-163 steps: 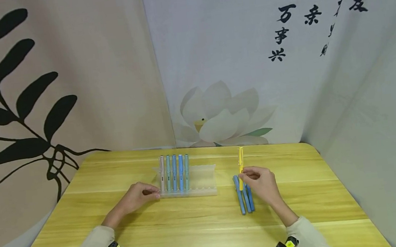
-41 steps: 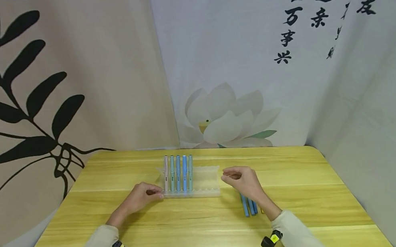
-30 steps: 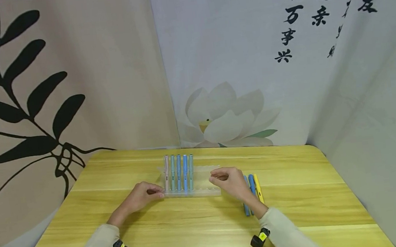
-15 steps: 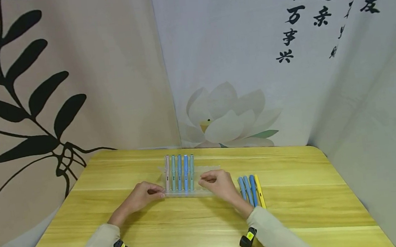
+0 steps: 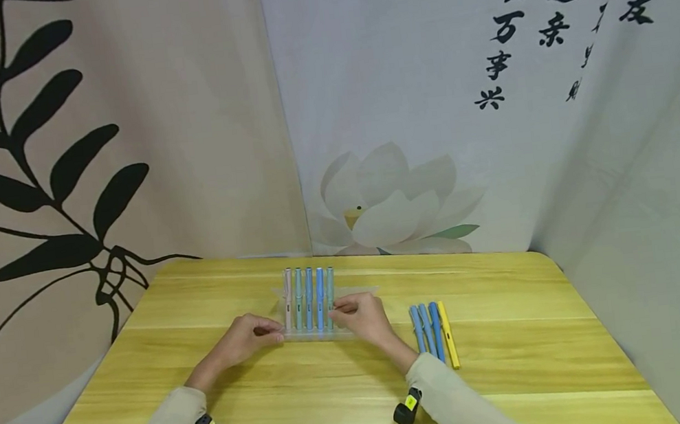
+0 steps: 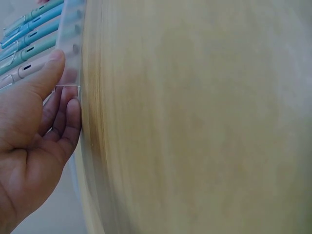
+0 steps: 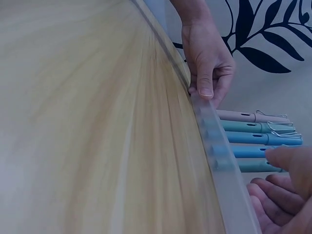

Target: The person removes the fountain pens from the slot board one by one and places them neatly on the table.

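A clear pen rack (image 5: 357, 291) stands on the table, holding several upright pens: a pinkish one (image 5: 288, 300), green and blue ones. My left hand (image 5: 246, 338) pinches its left end, thumb on the front strip (image 6: 70, 41) and fingers beneath. My right hand (image 5: 360, 317) is at the rightmost green pen (image 7: 251, 165), thumb in front and the other fingers curled below it. The index fingertip is hidden in the right wrist view, so whether it grips the pen cannot be told. Right of that arm lie several blue pens (image 5: 426, 324) and a yellow pen (image 5: 448, 339).
The wooden table (image 5: 310, 402) has its back edge against a printed curtain (image 5: 209, 150). The right part of the rack lies behind the right hand. The loose pens lie side by side close to the right forearm.
The yellow pen, earlier in my right hand, now lies right of the blue pens. My right hand has moved left to the rightmost green pen. My left hand stays on the rack.
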A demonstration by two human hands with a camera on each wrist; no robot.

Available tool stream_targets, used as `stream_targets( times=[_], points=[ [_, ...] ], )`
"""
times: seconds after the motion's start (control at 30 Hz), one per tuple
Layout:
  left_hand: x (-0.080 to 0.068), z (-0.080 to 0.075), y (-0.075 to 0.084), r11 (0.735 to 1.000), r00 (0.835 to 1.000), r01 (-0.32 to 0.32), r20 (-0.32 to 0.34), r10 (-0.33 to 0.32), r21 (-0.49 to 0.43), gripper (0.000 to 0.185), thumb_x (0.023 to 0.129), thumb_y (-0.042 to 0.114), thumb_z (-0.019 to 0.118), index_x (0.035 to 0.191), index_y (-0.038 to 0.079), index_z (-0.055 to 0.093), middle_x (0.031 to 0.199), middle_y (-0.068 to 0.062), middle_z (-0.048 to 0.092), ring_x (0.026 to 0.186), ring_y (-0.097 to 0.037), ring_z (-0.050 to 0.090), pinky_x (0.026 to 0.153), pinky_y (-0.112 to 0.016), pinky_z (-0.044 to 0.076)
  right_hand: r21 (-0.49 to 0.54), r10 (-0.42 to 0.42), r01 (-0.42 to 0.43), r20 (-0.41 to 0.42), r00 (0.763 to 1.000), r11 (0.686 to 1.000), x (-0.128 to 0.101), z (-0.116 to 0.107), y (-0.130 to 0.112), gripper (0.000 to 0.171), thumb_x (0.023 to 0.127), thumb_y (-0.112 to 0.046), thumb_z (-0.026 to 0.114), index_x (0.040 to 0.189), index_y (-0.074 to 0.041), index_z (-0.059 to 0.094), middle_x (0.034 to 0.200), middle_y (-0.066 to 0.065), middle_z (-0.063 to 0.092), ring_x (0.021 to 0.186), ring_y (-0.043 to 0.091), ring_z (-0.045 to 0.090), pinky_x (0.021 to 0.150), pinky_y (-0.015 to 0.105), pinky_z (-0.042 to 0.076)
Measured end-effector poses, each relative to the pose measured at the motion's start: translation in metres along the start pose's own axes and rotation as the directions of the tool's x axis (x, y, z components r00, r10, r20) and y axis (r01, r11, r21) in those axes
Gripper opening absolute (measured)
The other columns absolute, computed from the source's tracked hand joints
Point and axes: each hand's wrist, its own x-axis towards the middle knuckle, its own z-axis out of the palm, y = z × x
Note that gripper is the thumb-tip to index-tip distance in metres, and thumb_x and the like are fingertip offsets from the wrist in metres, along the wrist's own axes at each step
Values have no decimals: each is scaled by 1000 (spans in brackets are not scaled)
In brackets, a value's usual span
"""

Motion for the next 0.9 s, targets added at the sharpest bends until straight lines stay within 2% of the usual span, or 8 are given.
stream_targets(
  times=[0.2,0.5,0.73,0.9],
  points=[
    [0,0,0,1000,1000,7,1,-7,0,21,98,21,71,111,6,78,103,-3,77,90,-11,67,78,-25,55,-28,31,-32,-22,999,999,3,6,-1,23,94,-23,76,106,-3,79,98,9,78,86,18,74,69,29,59],
    [-1,-1,4,1000,1000,26,-1,-26,-8,22,98,21,71,111,5,78,106,-7,77,94,-18,69,79,-26,55,-56,19,-21,-42,999,998,6,8,-2,17,93,-21,77,98,-4,80,93,7,78,80,15,73,67,29,59],
    [0,-1,2,1000,1000,24,2,-24,-6,22,98,22,71,111,5,78,106,-6,77,94,-15,69,80,-26,55,-54,1,-3,-36,999,999,6,6,-3,16,94,-19,76,100,-5,79,95,7,78,81,13,73,68,27,59],
    [0,0,0,999,999,40,-1,-40,0,21,98,22,72,111,8,78,106,-3,77,94,-13,69,80,-26,55,-50,-23,21,-48,999,999,6,2,-8,17,95,-20,75,105,-7,79,100,7,78,86,15,73,74,29,59]
  ],
)
